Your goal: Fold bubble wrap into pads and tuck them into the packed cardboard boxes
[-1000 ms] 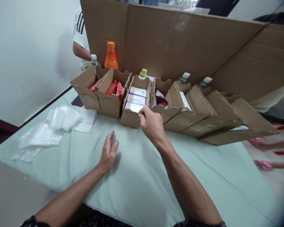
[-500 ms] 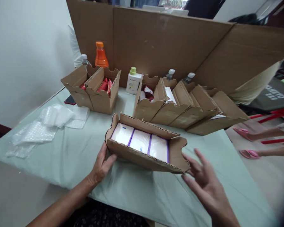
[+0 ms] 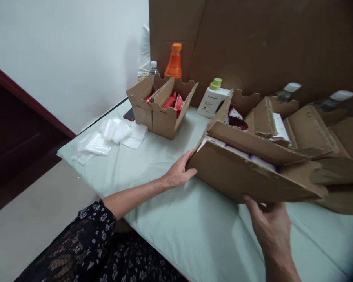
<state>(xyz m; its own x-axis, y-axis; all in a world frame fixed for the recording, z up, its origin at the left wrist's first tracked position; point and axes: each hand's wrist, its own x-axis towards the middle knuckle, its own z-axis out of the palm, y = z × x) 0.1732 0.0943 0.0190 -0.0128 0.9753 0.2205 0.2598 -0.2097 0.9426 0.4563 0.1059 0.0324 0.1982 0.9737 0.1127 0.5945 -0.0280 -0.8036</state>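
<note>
An open-topped cardboard box (image 3: 253,172) is held tilted between my two hands. White packs with purple edges (image 3: 238,150) lie inside, mostly hidden by the near wall. My left hand (image 3: 181,170) grips the box's left end, thumb on the near side. Under the lower front edge, my right hand (image 3: 270,223) supports it with the thumb against the near wall; its other fingers are partly hidden beneath. Just beyond the held box stands a row of similar cardboard boxes (image 3: 308,129), partly covered by it.
Two joined cardboard boxes with red packets (image 3: 170,102) stand at the back left. Near them are bubble wrap (image 3: 106,137), a phone (image 3: 129,114), an orange bottle (image 3: 174,64) and a white bottle with a green cap (image 3: 213,100). A tall cardboard panel (image 3: 238,43) rises behind.
The box has been lifted and tilted, so its contents show less. My right hand has gone from its right end to underneath. The view has swung left.
</note>
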